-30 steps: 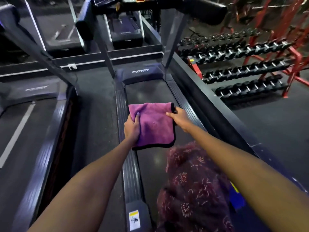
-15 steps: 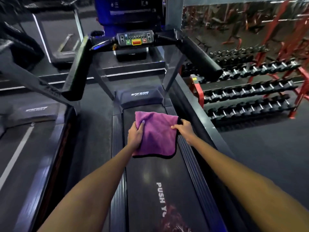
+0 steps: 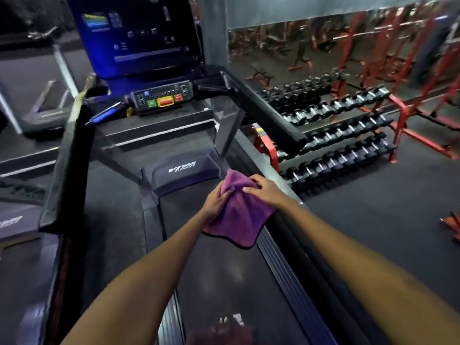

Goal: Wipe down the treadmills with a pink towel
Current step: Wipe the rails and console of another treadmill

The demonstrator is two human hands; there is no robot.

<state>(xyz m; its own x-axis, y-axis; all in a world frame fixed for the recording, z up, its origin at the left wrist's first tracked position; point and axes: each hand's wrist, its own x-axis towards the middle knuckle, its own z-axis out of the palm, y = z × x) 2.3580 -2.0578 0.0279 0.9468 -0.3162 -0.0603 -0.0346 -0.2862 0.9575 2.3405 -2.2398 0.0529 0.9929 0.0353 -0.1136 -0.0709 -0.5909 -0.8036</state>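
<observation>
You are bunching the pink towel (image 3: 239,215) with both hands: left hand (image 3: 216,200) and right hand (image 3: 267,192) are gripping its top edge with curled fingers. It is hanging soft and light over the treadmill (image 3: 224,282) belt at 12 o'clock. Dumbbell racks (image 3: 336,135) are standing at 2 o'clock.

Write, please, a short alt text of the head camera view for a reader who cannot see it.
Both hands, left hand and right hand, bunch a pink towel above the treadmill belt. Ahead is the console below a blue screen; dumbbell racks stand to the right.
</observation>
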